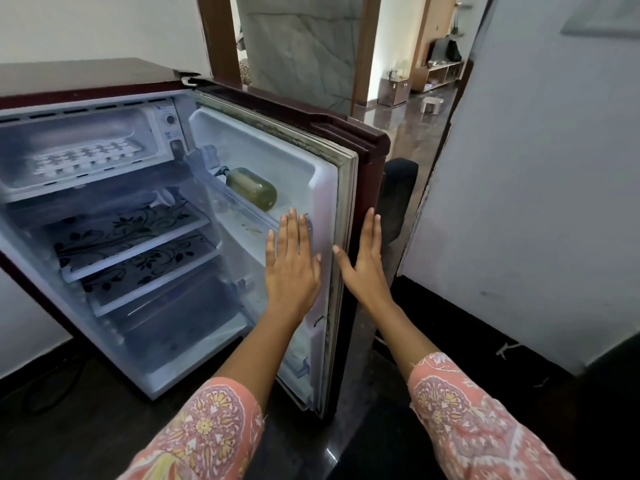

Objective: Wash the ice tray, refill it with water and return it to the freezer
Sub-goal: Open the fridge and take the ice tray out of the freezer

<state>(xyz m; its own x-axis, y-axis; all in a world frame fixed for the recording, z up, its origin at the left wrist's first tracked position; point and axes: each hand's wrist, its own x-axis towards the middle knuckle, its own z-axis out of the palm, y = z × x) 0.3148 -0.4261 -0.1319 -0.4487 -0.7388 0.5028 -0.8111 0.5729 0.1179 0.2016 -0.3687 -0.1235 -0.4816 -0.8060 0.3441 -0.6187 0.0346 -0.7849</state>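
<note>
I see ice tray [86, 157] in freezer [145, 123] | left hand [292, 268] flat on the inside of door [311, 181] | right hand [363, 268] flat at its edge — both holding nothing

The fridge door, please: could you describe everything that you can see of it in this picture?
The fridge door stands wide open. Its outer shell is dark maroon; its inner liner is white plastic, framed by a stained grey gasket. A door shelf holds a bottle of yellowish liquid lying on its side. The left hand lies flat, fingers straight, against the liner near the free edge; the right hand rests flat on that edge from outside, thumb on the gasket.
</note>
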